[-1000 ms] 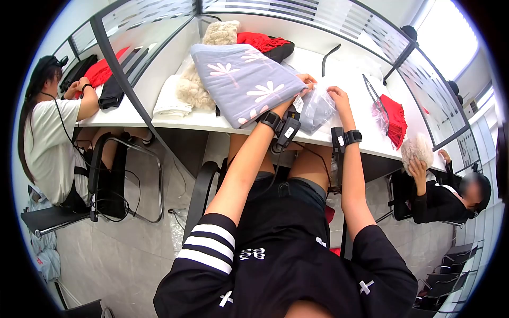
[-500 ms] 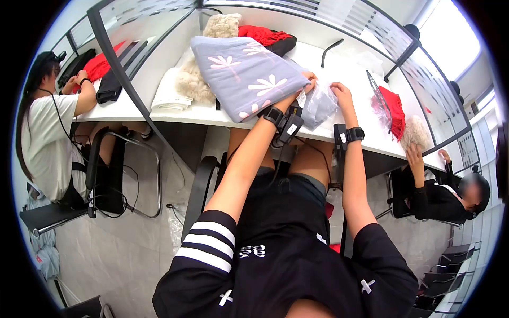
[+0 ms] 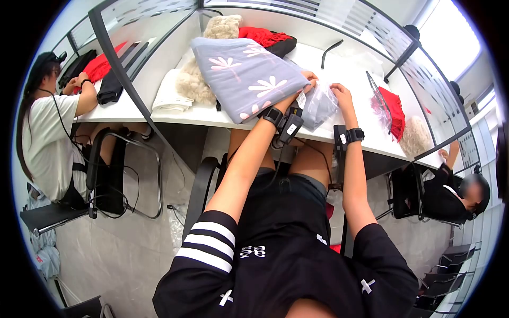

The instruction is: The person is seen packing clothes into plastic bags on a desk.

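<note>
A clear plastic bag [image 3: 320,106] lies at the front of the white desk, between my two hands. My left hand [image 3: 308,82] is closed on the bag's upper left edge, beside the corner of a folded grey-blue cloth [image 3: 238,71] with white and pink flowers. Part of this hand is hidden by the cloth and the bag. Across from it, my right hand [image 3: 342,94] pinches the bag's right edge between thumb and fingers. A small white label shows on the bag near my left wrist.
Beige fluffy fabric [image 3: 197,85], white folded cloth [image 3: 172,94] and a red fringed cloth [image 3: 263,36] lie around the flowered cloth. Right of the bag are another red cloth [image 3: 391,111] and a fluffy beige piece [image 3: 415,137]. Framed partitions [image 3: 119,69] separate me from people seated on both sides.
My hands and the bag have hardly moved. The person on the right has drawn a hand back from the fluffy beige piece.
</note>
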Motion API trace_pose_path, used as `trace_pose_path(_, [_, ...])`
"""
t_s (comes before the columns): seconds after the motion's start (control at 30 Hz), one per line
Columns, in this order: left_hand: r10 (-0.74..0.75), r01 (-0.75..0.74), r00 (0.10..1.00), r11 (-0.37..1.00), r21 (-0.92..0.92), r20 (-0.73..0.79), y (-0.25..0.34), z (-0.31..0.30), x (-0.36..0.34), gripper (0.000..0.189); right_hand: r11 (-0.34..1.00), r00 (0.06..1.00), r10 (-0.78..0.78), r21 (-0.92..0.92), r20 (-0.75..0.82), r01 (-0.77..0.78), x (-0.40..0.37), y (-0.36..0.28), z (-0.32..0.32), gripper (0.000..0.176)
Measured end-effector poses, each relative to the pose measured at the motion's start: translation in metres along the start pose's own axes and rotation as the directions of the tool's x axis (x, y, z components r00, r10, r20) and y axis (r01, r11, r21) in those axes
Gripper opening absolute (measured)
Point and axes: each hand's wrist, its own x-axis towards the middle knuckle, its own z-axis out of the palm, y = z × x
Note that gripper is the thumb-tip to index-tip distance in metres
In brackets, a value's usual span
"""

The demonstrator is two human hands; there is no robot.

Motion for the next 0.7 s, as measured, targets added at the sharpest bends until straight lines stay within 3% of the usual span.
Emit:
trace_pose_path(0.37, [0.000,0.002,1.000,0.998,-0.070,0.021,-0.029,0.010,0.009,0.022,1.000,1.000,0.010,-0.026,0.009,-0.009,-0.002,-0.001,-0.001,0.015])
trace_pose_path(0.47, [-0.056,0.058,0.998,0.992,-0.108,0.022,-0.019,0.009,0.007,0.022,0.997,1.000,-0.020,-0.075,0.007,0.021,-0.004,-0.005,-0.001,0.015])
trace_pose_path(0.7, [-0.036,0.039,0.999,0.996,-0.084,0.031,-0.010,0.007,0.008,0.023,0.998,1.000,0.005,-0.055,0.001,-0.005,-0.006,-0.008,0.000,0.014])
